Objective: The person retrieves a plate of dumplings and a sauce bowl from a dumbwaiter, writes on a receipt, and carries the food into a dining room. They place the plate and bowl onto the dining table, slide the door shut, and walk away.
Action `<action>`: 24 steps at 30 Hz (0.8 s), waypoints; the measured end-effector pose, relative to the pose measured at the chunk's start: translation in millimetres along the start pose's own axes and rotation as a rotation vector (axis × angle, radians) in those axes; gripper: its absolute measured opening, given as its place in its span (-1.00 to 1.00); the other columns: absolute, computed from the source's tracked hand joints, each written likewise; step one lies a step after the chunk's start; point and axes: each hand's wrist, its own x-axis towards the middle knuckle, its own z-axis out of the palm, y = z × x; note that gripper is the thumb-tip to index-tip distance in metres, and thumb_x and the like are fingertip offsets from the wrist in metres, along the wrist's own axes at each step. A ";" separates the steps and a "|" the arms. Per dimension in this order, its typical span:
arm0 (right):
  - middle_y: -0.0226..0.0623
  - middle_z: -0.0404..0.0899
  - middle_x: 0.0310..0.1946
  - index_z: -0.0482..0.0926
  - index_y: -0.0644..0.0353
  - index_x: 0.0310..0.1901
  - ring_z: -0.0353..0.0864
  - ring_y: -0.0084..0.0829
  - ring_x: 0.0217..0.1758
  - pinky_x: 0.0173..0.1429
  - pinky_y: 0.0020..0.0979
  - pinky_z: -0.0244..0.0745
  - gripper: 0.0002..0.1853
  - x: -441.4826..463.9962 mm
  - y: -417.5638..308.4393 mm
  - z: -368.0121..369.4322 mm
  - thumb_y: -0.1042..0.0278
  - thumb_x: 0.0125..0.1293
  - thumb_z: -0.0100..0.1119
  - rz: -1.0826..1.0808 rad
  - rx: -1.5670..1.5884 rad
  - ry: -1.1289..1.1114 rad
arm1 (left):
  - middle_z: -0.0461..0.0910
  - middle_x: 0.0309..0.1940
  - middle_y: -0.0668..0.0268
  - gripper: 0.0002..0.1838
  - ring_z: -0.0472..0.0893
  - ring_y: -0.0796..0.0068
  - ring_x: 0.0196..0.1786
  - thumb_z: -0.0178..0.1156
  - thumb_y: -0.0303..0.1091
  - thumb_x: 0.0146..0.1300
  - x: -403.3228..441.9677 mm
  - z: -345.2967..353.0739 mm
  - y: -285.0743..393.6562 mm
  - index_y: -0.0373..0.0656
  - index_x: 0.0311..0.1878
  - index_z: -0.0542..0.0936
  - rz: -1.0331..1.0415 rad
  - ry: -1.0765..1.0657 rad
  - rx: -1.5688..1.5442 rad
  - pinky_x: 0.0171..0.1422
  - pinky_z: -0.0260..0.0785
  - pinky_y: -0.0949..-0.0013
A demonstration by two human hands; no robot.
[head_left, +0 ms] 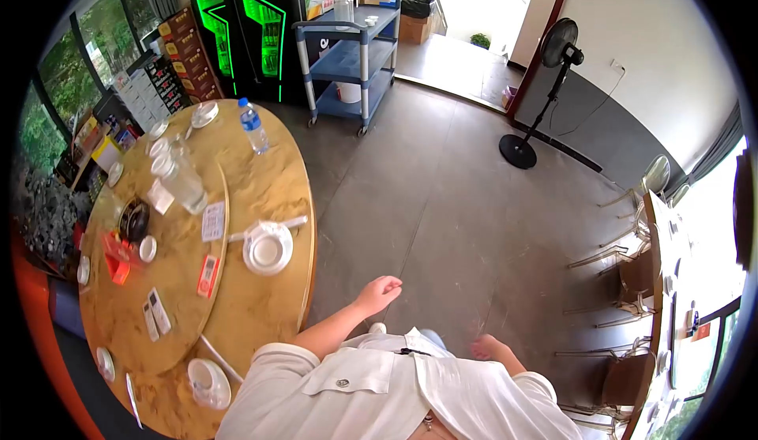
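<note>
My left hand point(379, 294) hangs over the floor just right of the round wooden table point(304, 175). Its fingers are loosely curled together, with nothing seen in them. Lower on my other side is my right hand point(491, 349), blurred, its fingers too unclear to read. Nearest the left hand on the table is a stacked white bowl and plate point(268, 249). Another white dish set point(209, 383) sits by the table's near edge. A water bottle with a blue cap point(254, 128) stands at the far edge, and a glass pitcher point(183, 183) is on the turntable point(189, 306).
A blue three-tier cart point(355, 69) stands ahead beside green-lit drink fridges point(264, 29). A black standing fan point(517, 152) is near the right wall. Chairs point(632, 274) line a long table point(657, 298) at right. Grey floor point(418, 187) runs towards a doorway.
</note>
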 end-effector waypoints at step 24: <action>-0.18 0.62 -0.49 0.60 0.22 -0.28 0.63 -0.34 -0.40 -0.26 -0.28 0.50 -0.72 442.6 -644.0 -588.3 0.17 0.16 0.10 -0.630 0.121 0.441 | 0.57 -0.14 0.31 -0.67 0.51 0.56 -0.06 0.06 -0.25 0.34 697.4 -151.5 -26.5 -0.28 0.05 0.45 -0.225 0.010 -0.424 0.07 0.35 0.46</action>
